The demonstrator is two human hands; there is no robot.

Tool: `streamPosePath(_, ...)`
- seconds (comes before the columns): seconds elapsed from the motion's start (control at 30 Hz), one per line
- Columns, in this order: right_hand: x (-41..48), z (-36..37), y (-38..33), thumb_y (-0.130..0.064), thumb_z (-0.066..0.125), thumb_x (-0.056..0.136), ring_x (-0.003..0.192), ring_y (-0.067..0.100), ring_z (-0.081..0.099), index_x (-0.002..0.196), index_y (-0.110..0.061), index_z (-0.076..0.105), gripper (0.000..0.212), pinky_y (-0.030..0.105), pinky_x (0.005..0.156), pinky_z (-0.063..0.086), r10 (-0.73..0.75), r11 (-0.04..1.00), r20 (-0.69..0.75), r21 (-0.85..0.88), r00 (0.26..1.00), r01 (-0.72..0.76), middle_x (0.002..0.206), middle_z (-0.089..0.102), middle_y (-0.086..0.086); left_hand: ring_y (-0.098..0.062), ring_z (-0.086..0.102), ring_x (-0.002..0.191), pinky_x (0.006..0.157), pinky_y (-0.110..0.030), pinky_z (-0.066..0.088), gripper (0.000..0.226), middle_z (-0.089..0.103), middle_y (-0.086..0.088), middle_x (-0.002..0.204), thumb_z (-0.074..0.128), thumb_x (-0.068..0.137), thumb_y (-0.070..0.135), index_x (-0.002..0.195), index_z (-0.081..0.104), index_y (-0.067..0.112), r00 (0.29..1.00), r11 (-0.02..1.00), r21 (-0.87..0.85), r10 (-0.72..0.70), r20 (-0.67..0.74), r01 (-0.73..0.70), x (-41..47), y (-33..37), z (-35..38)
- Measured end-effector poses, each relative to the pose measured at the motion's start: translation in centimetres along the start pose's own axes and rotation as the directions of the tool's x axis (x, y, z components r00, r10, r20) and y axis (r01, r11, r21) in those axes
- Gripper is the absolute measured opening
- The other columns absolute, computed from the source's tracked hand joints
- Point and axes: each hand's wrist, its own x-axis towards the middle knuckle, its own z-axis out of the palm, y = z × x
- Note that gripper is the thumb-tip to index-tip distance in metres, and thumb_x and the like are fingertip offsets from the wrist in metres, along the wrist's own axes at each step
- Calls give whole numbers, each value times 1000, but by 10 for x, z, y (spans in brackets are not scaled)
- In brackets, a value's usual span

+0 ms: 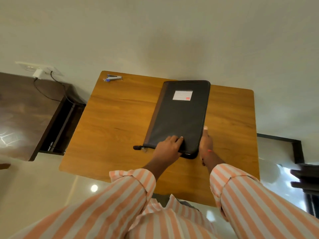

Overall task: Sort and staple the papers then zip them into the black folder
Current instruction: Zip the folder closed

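Note:
The black folder [181, 116] lies closed on the wooden table [110, 121], a white label with a red square near its far end. Its zipper pull [138, 147] sticks out at the near left corner. My left hand [168, 146] rests on the folder's near edge, fingers laid flat on the cover. My right hand [205, 142] lies against the folder's right side near the near corner, fingers straight along the edge. A small stapler [114, 77] sits at the table's far left corner. No loose papers show.
A dark wooden cabinet [25, 114] stands left of the table, with a wall socket, a white charger [38, 73] and a cable above it. A dark frame and furniture sit at the right edge. The floor is glossy.

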Motion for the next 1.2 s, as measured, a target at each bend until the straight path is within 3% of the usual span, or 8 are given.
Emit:
streamPosePath(0.33, 20, -15, 55, -22, 75, 85, 112, 33, 62, 128, -9, 58, 48, 43, 97, 53, -90, 835, -2, -545, 996, 74, 124, 64, 13, -23, 48, 130, 104, -42, 49, 53, 49, -2, 139, 69, 92, 38, 140, 56, 19, 971, 973, -115, -181, 157, 200, 20, -20, 18)
streamPosePath(0.43, 17, -13, 52, -19, 75, 86, 117, 33, 60, 132, -7, 54, 52, 43, 99, 52, -98, 862, -53, -504, 994, 58, 127, 63, 13, -31, 49, 124, 102, -48, 47, 55, 47, -10, 135, 66, 93, 44, 136, 49, 13, 787, 764, -213, -616, 40, 609, 15, -54, 4)
streamPosePath(0.5, 17, -11, 50, -21, 75, 87, 117, 34, 60, 131, -7, 54, 51, 43, 98, 52, -101, 866, -84, -498, 991, 46, 127, 63, 14, -35, 51, 120, 98, -47, 47, 54, 49, -15, 132, 62, 95, 46, 131, 48, 9, 643, 592, -274, -748, 164, 758, 15, -83, -2)
streamPosePath(0.67, 13, -4, 50, -25, 73, 89, 110, 34, 61, 119, -4, 60, 40, 37, 89, 49, -93, 887, -181, -462, 979, -1, 119, 65, 16, -27, 60, 95, 72, -37, 53, 35, 62, -9, 109, 69, 94, 33, 116, 54, 11, 610, 481, -378, -667, 427, 791, 19, -115, -17)
streamPosePath(0.8, -1, 4, 57, -31, 71, 90, 109, 32, 60, 118, -6, 63, 38, 38, 88, 48, -5, 947, -304, -308, 953, -93, 118, 66, 14, -31, 61, 111, 76, -40, 60, 67, 58, -12, 126, 79, 82, 4, 138, 44, 13, 649, 507, -412, -516, 559, 757, 9, -125, -22)
streamPosePath(0.93, -21, 16, 64, -24, 70, 91, 110, 29, 60, 125, -9, 61, 38, 32, 83, 46, 107, 990, -430, -41, 897, -138, 122, 65, 12, -30, 59, 118, 85, -38, 58, 85, 59, -10, 129, 80, 72, -13, 144, 40, 9, 738, 570, -483, -404, 540, 665, 1, -136, -25)
streamPosePath(1.1, -47, 46, 66, -33, 76, 86, 109, 34, 60, 129, -7, 55, 54, 40, 90, 51, 309, 950, -444, 194, 841, -246, 120, 63, 13, -19, 61, 87, 65, -35, 58, 75, 55, 4, 100, 73, 73, -16, 138, 42, 8, 770, 562, -536, -359, 528, 630, -3, -137, -25)
streamPosePath(1.2, -58, 71, 74, -37, 78, 83, 96, 26, 66, 120, -6, 59, 53, 42, 87, 56, 278, 954, -391, 223, 878, -202, 112, 68, 10, -23, 61, 98, 82, -43, 59, 72, 59, -6, 112, 73, 76, -13, 138, 44, 8, 779, 550, -567, -300, 551, 613, -4, -140, -25)
